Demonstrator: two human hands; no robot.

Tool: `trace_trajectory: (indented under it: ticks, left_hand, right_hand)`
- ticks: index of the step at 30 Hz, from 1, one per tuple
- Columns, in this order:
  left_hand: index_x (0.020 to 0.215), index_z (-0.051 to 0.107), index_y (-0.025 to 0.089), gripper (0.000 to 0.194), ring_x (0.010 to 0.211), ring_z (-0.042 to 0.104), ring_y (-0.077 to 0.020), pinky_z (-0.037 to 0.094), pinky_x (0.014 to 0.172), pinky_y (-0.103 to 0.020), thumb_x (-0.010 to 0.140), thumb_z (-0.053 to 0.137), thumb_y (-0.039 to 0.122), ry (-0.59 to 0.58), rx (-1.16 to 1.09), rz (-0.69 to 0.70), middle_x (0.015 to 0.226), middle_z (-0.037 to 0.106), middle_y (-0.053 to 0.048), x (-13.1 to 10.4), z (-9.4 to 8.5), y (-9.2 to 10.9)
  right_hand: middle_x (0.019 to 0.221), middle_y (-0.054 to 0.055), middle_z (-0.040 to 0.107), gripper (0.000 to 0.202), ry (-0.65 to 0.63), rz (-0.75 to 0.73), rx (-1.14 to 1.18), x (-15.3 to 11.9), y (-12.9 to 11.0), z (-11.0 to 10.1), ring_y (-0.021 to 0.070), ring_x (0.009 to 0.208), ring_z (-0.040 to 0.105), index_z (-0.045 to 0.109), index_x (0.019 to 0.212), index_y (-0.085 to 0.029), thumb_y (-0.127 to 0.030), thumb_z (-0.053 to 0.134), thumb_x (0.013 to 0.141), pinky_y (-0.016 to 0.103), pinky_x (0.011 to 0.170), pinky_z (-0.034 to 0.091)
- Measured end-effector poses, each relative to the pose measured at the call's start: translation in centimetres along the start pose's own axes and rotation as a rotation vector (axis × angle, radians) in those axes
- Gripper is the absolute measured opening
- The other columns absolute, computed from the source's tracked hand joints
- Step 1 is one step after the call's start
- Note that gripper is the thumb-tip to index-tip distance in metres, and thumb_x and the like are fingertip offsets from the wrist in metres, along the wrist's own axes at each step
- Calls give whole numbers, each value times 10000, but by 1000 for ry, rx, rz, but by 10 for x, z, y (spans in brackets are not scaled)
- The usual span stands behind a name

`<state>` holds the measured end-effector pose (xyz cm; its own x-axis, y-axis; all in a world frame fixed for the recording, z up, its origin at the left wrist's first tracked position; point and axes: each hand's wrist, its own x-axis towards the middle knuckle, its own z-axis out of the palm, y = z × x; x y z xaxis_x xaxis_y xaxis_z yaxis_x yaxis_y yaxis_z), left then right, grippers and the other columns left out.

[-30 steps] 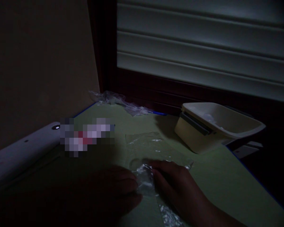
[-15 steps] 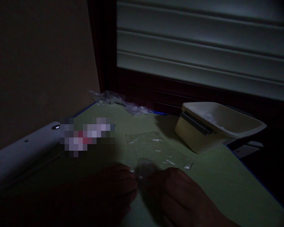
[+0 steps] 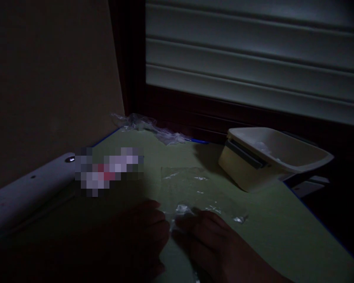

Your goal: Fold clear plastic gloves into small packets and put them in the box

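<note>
A clear plastic bag (image 3: pixel 188 184) lies flat on the green tabletop, its near end running in between my two hands. My left hand (image 3: pixel 149 230) is closed, with curled fingers at the left side of the bag's near end; it is very dark and the fingertips are hidden. Close beside it, my right hand (image 3: pixel 212 239) has its fingers bent together on the bag. A bunched, shiny bit of clear plastic (image 3: pixel 183 208) rises just beyond the right fingertips. More clear plastic shows below the right hand at the bottom edge.
A cream plastic bin (image 3: pixel 242 169) with a grey handle stands tilted at the table's right edge, some clear plastic inside. Crumpled clear wrap (image 3: pixel 144 124) and a blue strip (image 3: pixel 199 140) lie along the back. At left are a long white object (image 3: pixel 32 188) and a blurred-out item (image 3: pixel 109 171).
The bag has shifted slightly right and nearer. My right hand has moved a little left, and the plastic by its fingertips has bunched up. My left hand has barely moved.
</note>
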<state>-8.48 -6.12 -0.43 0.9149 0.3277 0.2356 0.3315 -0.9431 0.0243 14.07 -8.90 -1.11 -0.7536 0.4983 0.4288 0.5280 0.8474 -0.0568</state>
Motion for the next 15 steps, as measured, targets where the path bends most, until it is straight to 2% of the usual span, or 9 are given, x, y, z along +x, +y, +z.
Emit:
trace_trajectory:
  ticks: [5,10,15]
  left_hand:
    - [875,591,178,134,864,557,-186,324,1038,-361,863,557,307,64,46,-24,917,645,-37,-4,4,-4]
    - [885,601,175,138,909,567,-175,288,1088,-340,891,533,296,112,70,-49,937,653,-40,-6,3,-10]
    - [944,606,161,184,1006,562,-164,242,1119,-321,941,437,235,217,109,-65,996,663,-38,-5,5,-14]
  right_hand:
    - [1088,89,697,270,-102,105,27,2,5,-11,194,1022,624,651,1092,-172,-164,451,911,391,952,471]
    - [1164,98,668,350,-220,185,-14,3,13,-21,230,1064,615,630,1149,-184,-105,500,833,469,993,428]
    - [1112,91,679,321,-168,143,-14,2,13,-23,213,1032,622,620,1148,-183,-106,465,878,429,958,457]
